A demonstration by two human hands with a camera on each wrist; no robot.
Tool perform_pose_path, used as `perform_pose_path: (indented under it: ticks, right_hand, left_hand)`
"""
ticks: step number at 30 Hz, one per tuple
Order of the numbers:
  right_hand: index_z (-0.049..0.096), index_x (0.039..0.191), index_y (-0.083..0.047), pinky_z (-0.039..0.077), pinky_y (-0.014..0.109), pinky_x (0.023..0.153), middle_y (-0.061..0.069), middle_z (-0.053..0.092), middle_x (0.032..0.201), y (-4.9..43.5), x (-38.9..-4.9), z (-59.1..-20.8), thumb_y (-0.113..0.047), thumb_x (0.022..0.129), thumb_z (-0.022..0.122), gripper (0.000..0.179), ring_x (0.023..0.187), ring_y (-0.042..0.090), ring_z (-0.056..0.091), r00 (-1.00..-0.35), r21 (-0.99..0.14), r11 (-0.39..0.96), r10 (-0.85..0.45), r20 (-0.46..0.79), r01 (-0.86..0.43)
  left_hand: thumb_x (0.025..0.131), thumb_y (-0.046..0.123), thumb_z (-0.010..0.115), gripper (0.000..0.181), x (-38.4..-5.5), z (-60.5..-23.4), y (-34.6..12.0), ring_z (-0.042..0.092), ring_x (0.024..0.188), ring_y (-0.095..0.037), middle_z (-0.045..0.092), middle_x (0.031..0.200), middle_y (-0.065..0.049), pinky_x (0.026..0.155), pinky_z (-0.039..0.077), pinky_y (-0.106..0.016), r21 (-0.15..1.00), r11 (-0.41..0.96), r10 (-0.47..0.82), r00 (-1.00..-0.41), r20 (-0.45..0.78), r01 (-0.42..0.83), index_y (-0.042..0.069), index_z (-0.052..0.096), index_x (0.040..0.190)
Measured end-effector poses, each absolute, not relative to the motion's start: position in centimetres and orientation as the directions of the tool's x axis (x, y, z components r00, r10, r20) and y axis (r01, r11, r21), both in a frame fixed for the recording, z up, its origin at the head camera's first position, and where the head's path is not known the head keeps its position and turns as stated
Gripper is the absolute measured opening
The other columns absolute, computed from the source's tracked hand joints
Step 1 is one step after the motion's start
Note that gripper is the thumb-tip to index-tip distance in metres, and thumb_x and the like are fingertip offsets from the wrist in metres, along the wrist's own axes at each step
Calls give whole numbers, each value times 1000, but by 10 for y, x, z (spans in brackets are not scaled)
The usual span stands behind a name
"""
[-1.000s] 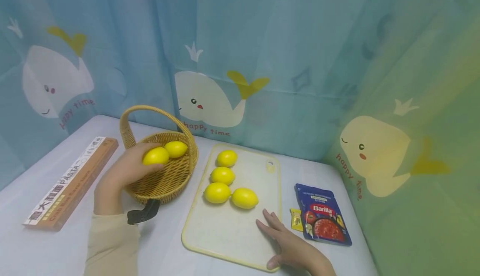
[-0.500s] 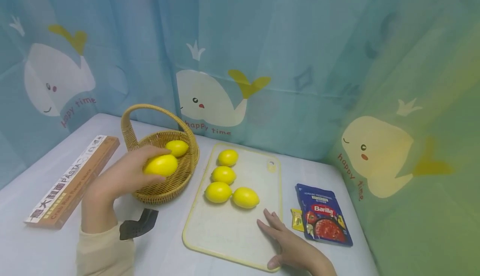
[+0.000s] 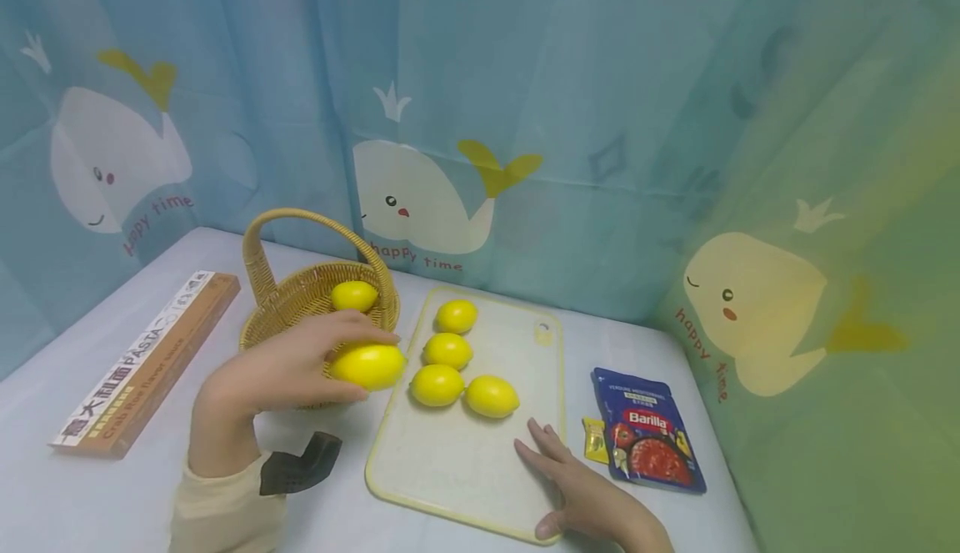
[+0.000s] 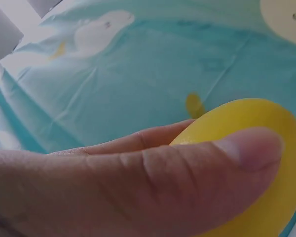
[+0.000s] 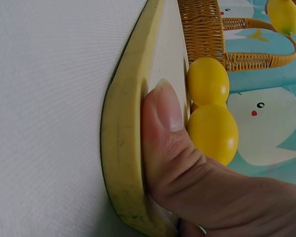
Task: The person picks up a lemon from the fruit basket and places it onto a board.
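Observation:
A yellow lemon (image 3: pixel 372 367) is gripped between the thumb and fingers of my left hand (image 3: pixel 287 367), held in front of the wicker basket (image 3: pixel 296 290) and close to the board's left edge. In the left wrist view my thumb presses across that lemon (image 4: pixel 251 116). One lemon (image 3: pixel 354 295) lies inside the basket, whose front is partly hidden by my hand. Several lemons (image 3: pixel 438 385) sit on the left half of the white cutting board (image 3: pixel 457 470). My right hand (image 3: pixel 581 490) rests on the board's lower right edge with fingers spread; its thumb (image 5: pixel 163 133) touches the board.
A long pasta box (image 3: pixel 146 369) lies left of the basket. Right of the board are a blue Barilla sauce pouch (image 3: pixel 648 432) and a small yellow packet (image 3: pixel 596 440). A curtain (image 3: pixel 600 119) with whale prints hangs behind the table.
My left hand has carried the lemon out of the basket, rightward and toward me, close to the cutting board. My right hand stays in place.

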State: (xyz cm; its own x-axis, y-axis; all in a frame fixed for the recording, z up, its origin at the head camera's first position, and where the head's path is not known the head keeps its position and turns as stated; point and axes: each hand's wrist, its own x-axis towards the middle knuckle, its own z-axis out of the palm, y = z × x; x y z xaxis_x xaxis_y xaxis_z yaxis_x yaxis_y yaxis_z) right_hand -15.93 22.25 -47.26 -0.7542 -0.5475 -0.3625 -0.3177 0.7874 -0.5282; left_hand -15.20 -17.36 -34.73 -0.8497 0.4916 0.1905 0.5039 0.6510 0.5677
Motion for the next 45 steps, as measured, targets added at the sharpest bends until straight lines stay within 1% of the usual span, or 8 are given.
perform_pose_path:
  ticks: [6, 9, 15, 21, 25, 30, 38, 45]
  right_hand:
    - [34, 148, -26, 19, 63, 110, 12, 7, 160, 224, -160, -473, -50, 58, 77, 102, 144, 43, 8, -757, -529, 789, -543, -363, -312]
    - [34, 148, -26, 19, 64, 110, 12, 7, 160, 224, -160, -473, -50, 58, 77, 102, 144, 43, 8, -759, -529, 791, -540, -365, -308]
    - [34, 148, -26, 20, 64, 110, 11, 8, 160, 224, -160, -471, -50, 58, 76, 102, 144, 42, 8, -757, -534, 787, -543, -363, -309]
    - [34, 148, -23, 19, 65, 109, 12, 7, 160, 226, -159, -471, -48, 60, 75, 100, 144, 43, 8, -751, -546, 773, -561, -348, -324]
    - [33, 148, -23, 19, 65, 109, 12, 8, 160, 226, -158, -471, -48, 61, 75, 100, 144, 43, 8, -750, -548, 763, -573, -330, -342]
    - [33, 148, -26, 19, 64, 109, 12, 8, 160, 225, -158, -472, -49, 60, 74, 100, 144, 43, 8, -750, -536, 775, -564, -346, -335]
    - [31, 148, -33, 19, 65, 110, 10, 8, 160, 224, -158, -472, -52, 61, 72, 98, 144, 41, 8, -745, -527, 802, -528, -408, -280]
    - [30, 148, -33, 18, 65, 110, 9, 8, 160, 224, -158, -470, -53, 62, 71, 97, 145, 41, 8, -747, -526, 797, -536, -393, -296]
  left_hand:
    - [78, 21, 75, 51, -163, -348, -142, 53, 114, -12, 59, 125, 10, 100, 45, -38, 576, 589, 596, -786, 164, 567, 24, 60, 127]
    - [79, 20, 74, 50, -171, -351, -123, 51, 121, -15, 58, 129, 9, 105, 42, -40, 595, 551, 641, -753, 147, 585, 25, 60, 127]
    - [79, 17, 73, 50, -185, -359, -96, 50, 122, -12, 57, 130, 10, 105, 42, -35, 604, 495, 691, -705, 162, 624, 22, 60, 127]
    - [76, 13, 72, 54, -202, -369, -83, 50, 123, -11, 59, 130, 10, 107, 40, -35, 601, 508, 671, -721, 173, 617, 21, 59, 128]
    - [78, 13, 72, 54, -217, -380, -73, 49, 125, -11, 58, 131, 9, 110, 38, -33, 569, 546, 657, -736, 164, 614, 20, 58, 130]
    - [81, 14, 70, 49, -237, -393, -56, 50, 119, -11, 56, 128, 5, 106, 41, -31, 540, 562, 660, -733, 163, 627, 20, 59, 128]
    - [83, 17, 71, 51, -264, -404, -35, 48, 121, -10, 53, 131, 6, 108, 39, -29, 541, 587, 684, -727, 69, 603, 22, 56, 132]
    - [82, 17, 71, 51, -282, -415, -27, 50, 123, -11, 57, 130, 8, 109, 38, -31, 513, 620, 679, -734, 30, 594, 24, 58, 130]
